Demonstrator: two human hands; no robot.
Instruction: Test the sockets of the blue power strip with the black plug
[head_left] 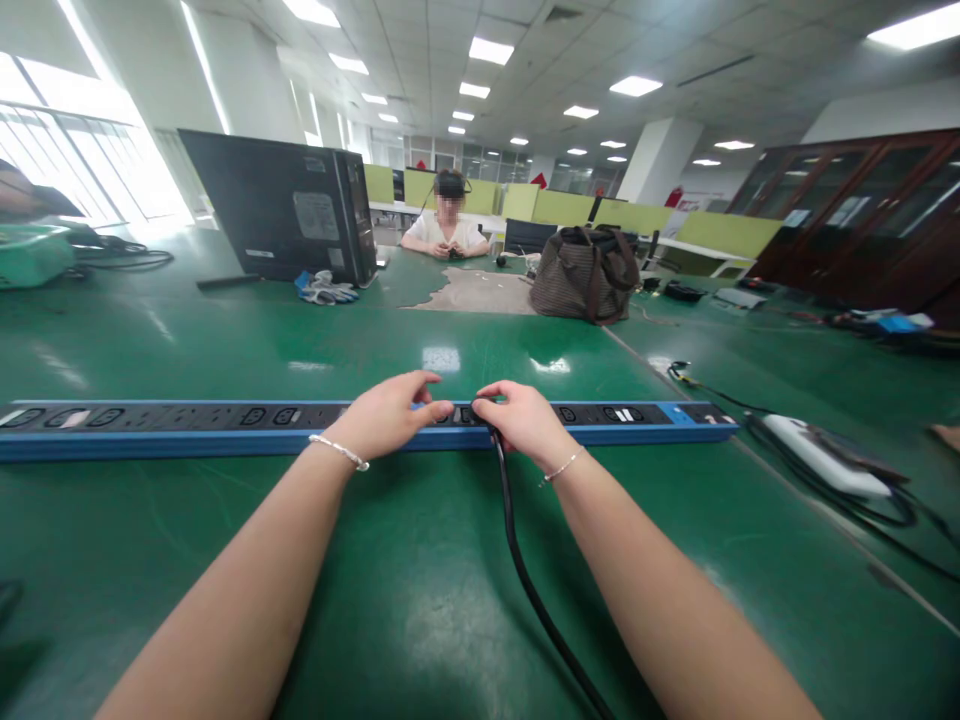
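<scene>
A long blue and black power strip [180, 416] lies across the green table from the left edge to the right of centre. My right hand [521, 418], fingers pinched, holds the end of a black cable [517, 545] at a socket near the strip's middle; the plug itself is hidden by the fingers. From there the cable runs down toward the bottom edge. Just left of it, my left hand [396, 410] rests over the strip with thumb and fingers apart, nothing between them.
Behind the strip stand a black computer case [277, 205], gloves [326, 288] and a brown bag [581, 275]. A person [448, 225] sits across the table [337, 345]. At right lie a white adapter [825, 455] and cables; a green basket [34, 255] is far left.
</scene>
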